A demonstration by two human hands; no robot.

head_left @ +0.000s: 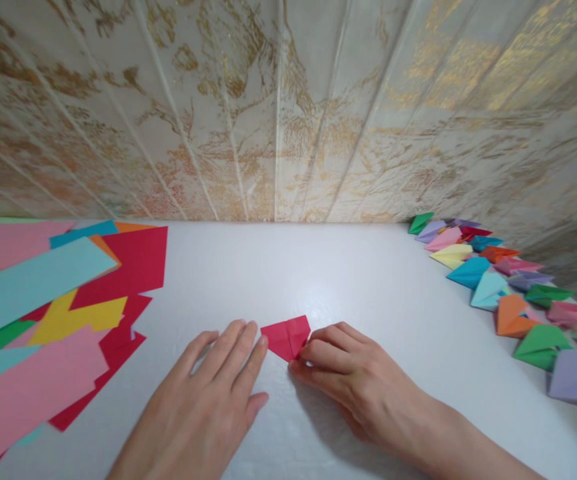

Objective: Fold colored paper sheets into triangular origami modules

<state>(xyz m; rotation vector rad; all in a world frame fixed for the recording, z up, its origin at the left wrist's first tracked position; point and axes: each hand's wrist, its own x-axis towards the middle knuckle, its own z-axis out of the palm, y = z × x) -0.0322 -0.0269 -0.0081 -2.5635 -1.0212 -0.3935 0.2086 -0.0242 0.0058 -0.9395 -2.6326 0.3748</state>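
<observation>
A small piece of folded red paper (pixel 285 335) lies on the white table between my two hands, with a crease running down its middle and its point toward me. My right hand (pixel 351 373) pinches its lower right edge, the fingers closed together and covering that part. Flat on the table to the left, my left hand (pixel 218 387) has its fingers stretched out. One of its fingertips rests at the paper's left corner.
Loose coloured sheets and strips, among them a pink strip (pixel 43 393) and a red sheet (pixel 131 267), overlap at the left. Rows of folded paper pieces, such as a green one (pixel 542 347), line the right side. A patterned wall (pixel 278 133) rises behind the table (pixel 268 267).
</observation>
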